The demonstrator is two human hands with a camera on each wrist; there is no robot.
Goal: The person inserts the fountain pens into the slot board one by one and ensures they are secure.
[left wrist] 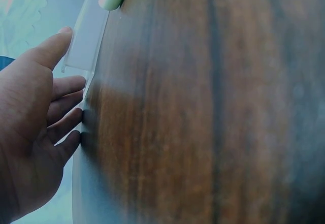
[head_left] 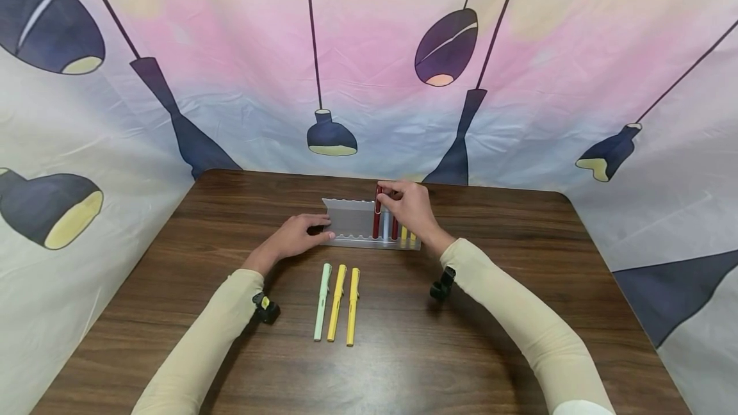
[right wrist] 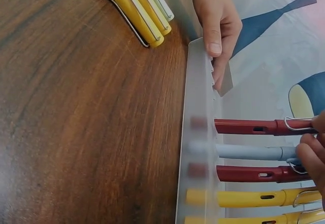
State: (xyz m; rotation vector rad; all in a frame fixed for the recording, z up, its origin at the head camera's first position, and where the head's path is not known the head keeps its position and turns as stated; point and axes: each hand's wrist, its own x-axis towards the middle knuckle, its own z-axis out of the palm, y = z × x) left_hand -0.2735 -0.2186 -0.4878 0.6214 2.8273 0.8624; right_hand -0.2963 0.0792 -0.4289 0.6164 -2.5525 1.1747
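Note:
A clear pen stand (head_left: 349, 218) with scalloped edges sits toward the back of the table. My right hand (head_left: 410, 206) pinches a dark red pen (head_left: 377, 219) near its cap, its lower end in the stand's front rail. Right of it stand a pale blue pen (right wrist: 251, 152), another dark red pen (right wrist: 249, 173) and yellow pens (right wrist: 246, 197). At the stand's left end, my left hand (head_left: 300, 234) rests with fairly straight fingers; its thumb (right wrist: 215, 47) touches the front rail. In the left wrist view, its fingers (left wrist: 66, 125) lie along the end edge.
In front of the stand, a mint green pen (head_left: 322, 303) and two yellow pens, one in the middle (head_left: 337, 303) and one on the right (head_left: 353, 307), lie side by side on the wooden table (head_left: 461, 351). A cloth (head_left: 242, 69) with printed lamps hangs behind the table.

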